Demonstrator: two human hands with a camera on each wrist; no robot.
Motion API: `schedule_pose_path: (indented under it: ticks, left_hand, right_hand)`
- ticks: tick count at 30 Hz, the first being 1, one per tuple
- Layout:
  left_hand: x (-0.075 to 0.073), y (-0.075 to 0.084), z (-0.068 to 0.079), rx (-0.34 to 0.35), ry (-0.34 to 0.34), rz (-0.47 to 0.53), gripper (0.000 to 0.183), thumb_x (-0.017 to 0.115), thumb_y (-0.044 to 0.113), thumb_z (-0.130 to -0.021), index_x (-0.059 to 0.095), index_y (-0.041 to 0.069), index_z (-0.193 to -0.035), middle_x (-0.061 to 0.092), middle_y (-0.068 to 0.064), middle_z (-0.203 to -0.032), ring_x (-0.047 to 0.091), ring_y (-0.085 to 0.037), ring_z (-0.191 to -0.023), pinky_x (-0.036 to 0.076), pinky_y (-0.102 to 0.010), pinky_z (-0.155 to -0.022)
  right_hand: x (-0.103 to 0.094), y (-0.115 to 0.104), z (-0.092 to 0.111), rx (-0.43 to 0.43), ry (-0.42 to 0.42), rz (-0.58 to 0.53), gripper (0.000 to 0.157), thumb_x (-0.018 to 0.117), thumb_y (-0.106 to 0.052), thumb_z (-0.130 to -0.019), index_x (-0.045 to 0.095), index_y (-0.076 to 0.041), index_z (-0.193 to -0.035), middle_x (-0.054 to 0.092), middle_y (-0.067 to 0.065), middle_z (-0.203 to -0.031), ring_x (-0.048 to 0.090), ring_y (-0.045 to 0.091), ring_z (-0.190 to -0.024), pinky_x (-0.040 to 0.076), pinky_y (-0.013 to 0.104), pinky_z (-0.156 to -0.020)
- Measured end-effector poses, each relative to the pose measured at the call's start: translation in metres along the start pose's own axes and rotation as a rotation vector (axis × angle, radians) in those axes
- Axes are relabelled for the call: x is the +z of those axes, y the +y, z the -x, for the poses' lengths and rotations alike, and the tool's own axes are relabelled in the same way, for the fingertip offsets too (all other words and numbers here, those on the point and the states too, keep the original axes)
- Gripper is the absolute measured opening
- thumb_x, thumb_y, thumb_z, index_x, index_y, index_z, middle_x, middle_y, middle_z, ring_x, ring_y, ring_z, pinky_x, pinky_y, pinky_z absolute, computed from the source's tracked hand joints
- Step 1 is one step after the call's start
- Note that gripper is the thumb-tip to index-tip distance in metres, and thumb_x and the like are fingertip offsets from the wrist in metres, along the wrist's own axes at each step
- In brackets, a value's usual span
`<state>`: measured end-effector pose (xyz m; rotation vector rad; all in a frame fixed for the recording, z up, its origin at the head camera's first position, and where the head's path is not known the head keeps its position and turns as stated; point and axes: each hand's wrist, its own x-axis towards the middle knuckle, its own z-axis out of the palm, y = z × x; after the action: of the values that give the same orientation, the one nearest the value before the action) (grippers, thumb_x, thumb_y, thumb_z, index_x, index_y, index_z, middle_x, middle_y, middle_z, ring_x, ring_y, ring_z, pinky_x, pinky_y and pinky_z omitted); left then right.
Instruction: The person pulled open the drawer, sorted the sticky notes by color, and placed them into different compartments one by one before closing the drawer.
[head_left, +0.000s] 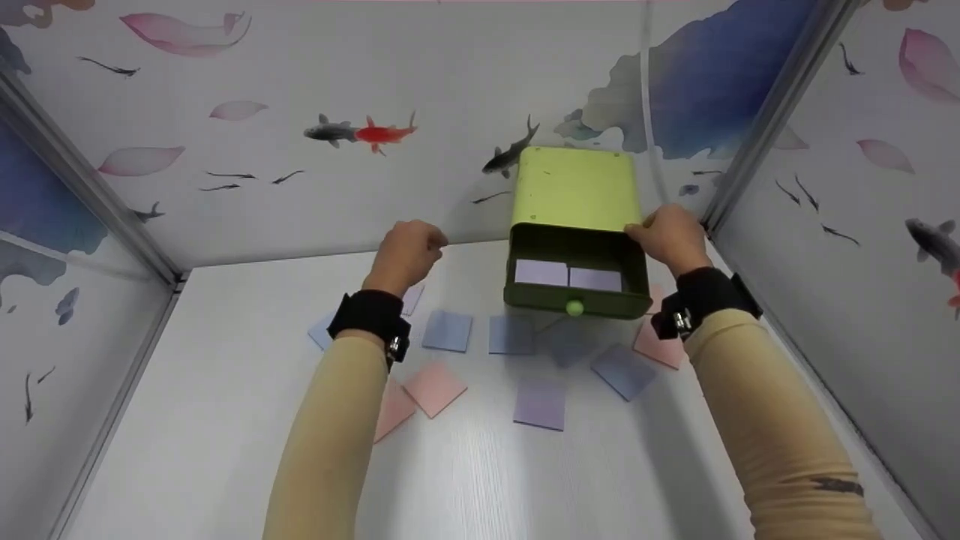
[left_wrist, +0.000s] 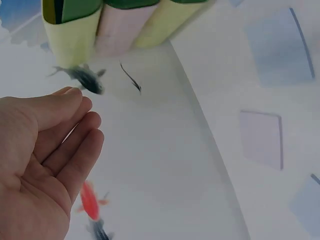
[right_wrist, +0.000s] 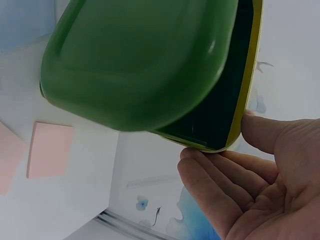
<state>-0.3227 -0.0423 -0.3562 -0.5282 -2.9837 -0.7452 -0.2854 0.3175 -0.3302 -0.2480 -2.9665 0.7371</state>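
White wall panels (head_left: 439, 67) painted with fish and petals are closing in a pale table (head_left: 225, 450) on the sides I can see. A yellow-green box (head_left: 577, 186) is standing near the back panel, towards the right, and its top drawer (head_left: 540, 297) is sticking out at the front, with two lilac squares (head_left: 541, 271) lying inside. From the left wrist I'm seeing more tiers below, one of them pink. Blue squares (head_left: 447, 331), pink squares (head_left: 435, 389) and a purple square (head_left: 541, 405) are lying on the table in front.

The two hands are working well apart. The right hand (head_left: 673, 236) is holding the box by its upper right edge, thumb at the rim and fingers at the side. The left hand (head_left: 406, 255) is hovering to the left of the box, fingers slightly bent, gripping nothing.

To my eye the box is looking stiff, thin-walled and fairly light, probably slick along its smooth sides, so it's likely sliding or tipping if pulled one-handed. Steadying the rim is making sense; the round green knob (head_left: 574, 308) is offering the best hold for the drawer. The squares are seeming light and flat, easiest pinched by their edges.
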Motion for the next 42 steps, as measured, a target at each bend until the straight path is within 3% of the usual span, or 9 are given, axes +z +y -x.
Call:
schedule_pose_path:
  ticks: [5, 12, 20, 25, 31, 35, 39, 42]
  left_hand:
    - [0.000, -0.031, 0.011, -0.065, -0.040, -0.037, 0.026, 0.060, 0.010, -0.096, 0.069, 0.004, -0.119, 0.069, -0.014, -0.119, 0.063, -0.031, -0.113, 0.052, -0.043, -0.097]
    - [0.012, -0.063, 0.028, -0.096, -0.101, -0.060, 0.030, 0.058, 0.008, -0.096, 0.065, 0.002, -0.125, 0.066, -0.016, -0.125, 0.058, -0.034, -0.121, 0.047, -0.046, -0.103]
    - [0.047, -0.090, 0.031, -0.122, -0.164, -0.065, 0.036, 0.055, 0.007, -0.097, 0.059, 0.002, -0.132, 0.060, -0.019, -0.133, 0.054, -0.037, -0.127, 0.043, -0.049, -0.108]
    - [0.066, -0.103, 0.031, -0.162, -0.184, -0.077, 0.039, 0.054, 0.007, -0.097, 0.055, 0.001, -0.136, 0.056, -0.022, -0.138, 0.051, -0.039, -0.130, 0.041, -0.050, -0.109]
    - [0.082, -0.112, 0.033, -0.183, -0.235, -0.106, 0.042, 0.046, 0.002, -0.097, 0.051, -0.002, -0.139, 0.054, -0.023, -0.140, 0.048, -0.039, -0.132, 0.039, -0.050, -0.111]
    - [0.091, -0.113, 0.030, -0.183, -0.274, -0.103, 0.047, 0.045, 0.004, -0.098, 0.041, -0.005, -0.144, 0.042, -0.024, -0.149, 0.038, -0.038, -0.140, 0.031, -0.048, -0.117]
    - [0.098, -0.113, 0.027, -0.179, -0.311, -0.101, 0.054, 0.044, 0.006, -0.099, 0.028, -0.008, -0.149, 0.027, -0.027, -0.156, 0.025, -0.040, -0.146, 0.022, -0.048, -0.121]
    - [0.102, -0.113, 0.028, -0.184, -0.333, -0.101, 0.055, 0.042, 0.006, -0.099, 0.025, -0.008, -0.150, 0.025, -0.027, -0.157, 0.023, -0.039, -0.147, 0.020, -0.047, -0.122]
  right_hand:
    - [0.000, 0.003, -0.002, 0.006, -0.002, -0.007, 0.046, 0.058, -0.029, -0.094, 0.046, -0.012, -0.054, 0.033, -0.005, -0.051, 0.036, 0.017, -0.051, 0.031, 0.031, -0.051]
    - [0.002, 0.002, -0.002, 0.010, 0.008, -0.003, 0.041, 0.058, -0.030, -0.094, 0.057, -0.005, -0.062, 0.043, -0.002, -0.054, 0.042, 0.020, -0.056, 0.034, 0.032, -0.053]
    - [-0.001, 0.004, -0.004, 0.010, 0.007, 0.015, 0.041, 0.059, -0.030, -0.095, 0.060, -0.001, -0.066, 0.045, -0.001, -0.056, 0.043, 0.021, -0.057, 0.034, 0.031, -0.054]
    - [-0.001, 0.004, -0.003, -0.008, 0.001, 0.013, 0.045, 0.059, -0.031, -0.095, 0.053, -0.007, -0.058, 0.038, -0.004, -0.052, 0.038, 0.018, -0.054, 0.031, 0.031, -0.054]
    - [0.002, 0.001, 0.000, -0.026, 0.004, 0.007, 0.044, 0.060, -0.032, -0.096, 0.061, -0.003, -0.063, 0.042, -0.003, -0.052, 0.041, 0.019, -0.056, 0.031, 0.031, -0.056]
    - [0.002, 0.001, 0.000, -0.033, 0.005, -0.005, 0.045, 0.060, -0.030, -0.096, 0.053, -0.008, -0.057, 0.035, -0.004, -0.050, 0.036, 0.017, -0.052, 0.030, 0.030, -0.052]
    - [0.001, 0.002, -0.002, -0.027, 0.007, -0.015, 0.043, 0.061, -0.030, -0.095, 0.056, -0.005, -0.060, 0.037, -0.004, -0.051, 0.037, 0.017, -0.052, 0.030, 0.030, -0.051]
    - [0.001, 0.004, -0.003, -0.018, 0.007, -0.009, 0.043, 0.061, -0.031, -0.095, 0.055, -0.006, -0.060, 0.038, -0.004, -0.052, 0.037, 0.017, -0.052, 0.031, 0.030, -0.051]
